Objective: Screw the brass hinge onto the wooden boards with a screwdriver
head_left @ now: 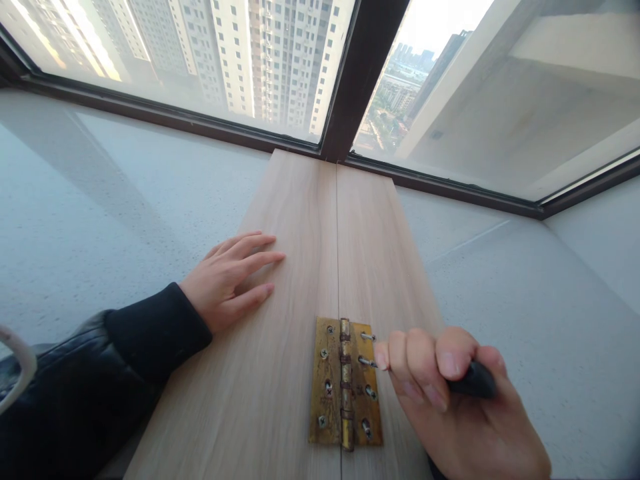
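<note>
A worn brass hinge lies across the seam between two light wooden boards. Several screws sit in its leaves; two on the right leaf stand partly out. My right hand is closed round a black tool handle, most likely a screwdriver, with its fingertips at a raised screw on the right leaf. The tool's tip is hidden by my fingers. My left hand, in a black sleeve, rests flat with fingers stretched out on the left board, well above and left of the hinge.
The boards lie on a pale grey speckled sill and run up to a dark window frame. Tall buildings show through the glass. A white curved object shows at the left edge.
</note>
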Motion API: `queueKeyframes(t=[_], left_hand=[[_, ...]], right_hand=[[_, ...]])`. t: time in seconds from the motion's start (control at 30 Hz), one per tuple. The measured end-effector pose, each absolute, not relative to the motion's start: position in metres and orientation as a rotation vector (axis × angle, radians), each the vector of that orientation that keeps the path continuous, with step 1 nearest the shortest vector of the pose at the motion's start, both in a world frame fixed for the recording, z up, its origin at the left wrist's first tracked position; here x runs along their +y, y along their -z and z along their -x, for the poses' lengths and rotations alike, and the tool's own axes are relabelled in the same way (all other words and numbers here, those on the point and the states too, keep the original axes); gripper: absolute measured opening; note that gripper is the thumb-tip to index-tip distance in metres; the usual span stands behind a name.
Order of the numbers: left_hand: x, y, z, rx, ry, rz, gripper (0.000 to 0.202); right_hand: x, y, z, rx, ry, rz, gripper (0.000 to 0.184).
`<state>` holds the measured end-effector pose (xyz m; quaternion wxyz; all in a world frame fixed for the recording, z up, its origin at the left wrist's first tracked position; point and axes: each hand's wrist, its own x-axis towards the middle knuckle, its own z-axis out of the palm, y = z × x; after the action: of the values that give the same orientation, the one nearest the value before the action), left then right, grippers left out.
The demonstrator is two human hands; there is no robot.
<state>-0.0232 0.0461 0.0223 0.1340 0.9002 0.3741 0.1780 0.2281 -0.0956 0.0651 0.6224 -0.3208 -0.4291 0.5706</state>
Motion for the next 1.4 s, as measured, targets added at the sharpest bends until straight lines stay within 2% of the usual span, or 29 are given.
queueKeyframes(t=[0.23, 0.37, 0.5, 0.6, 0.87, 1.0, 1.17, 1.4], left_hand=[[0.046, -0.022, 0.023, 1.092, -0.525, -2.606, 0.044], [0.046, -0.021, 0.023, 1.083, -0.540, -2.607, 0.043], [0.046, -0.020, 0.024, 1.085, -0.539, -2.603, 0.043], [0.047, -0.020, 0.024, 1.085, -0.528, -2.604, 0.043], [0.047, -0.021, 0.024, 1.080, -0.522, -2.610, 0.044], [0.046, -0.021, 0.024, 1.076, -0.525, -2.609, 0.044], [0.046, -0.021, 0.024, 1.083, -0.533, -2.605, 0.043], [0.046, -0.021, 0.024, 1.092, -0.524, -2.607, 0.044]], right_hand=[[-0.103, -0.059, -0.238, -1.039, -1.086, 0.855, 0.031], [-0.101, -0.057, -0.233, -1.059, -1.173, 0.756, 0.026], [-0.093, -0.062, -0.228, -0.947, -1.375, 0.665, 0.041], [-0.093, -0.066, -0.231, -0.902, -1.412, 0.692, 0.045], [-0.098, -0.058, -0.242, -0.973, -1.101, 0.835, 0.028], [-0.095, -0.057, -0.242, -0.959, -1.117, 0.764, 0.022], [-0.095, -0.062, -0.231, -1.029, -1.269, 0.737, 0.029], [-0.103, -0.055, -0.234, -0.946, -1.057, 0.981, 0.032]])
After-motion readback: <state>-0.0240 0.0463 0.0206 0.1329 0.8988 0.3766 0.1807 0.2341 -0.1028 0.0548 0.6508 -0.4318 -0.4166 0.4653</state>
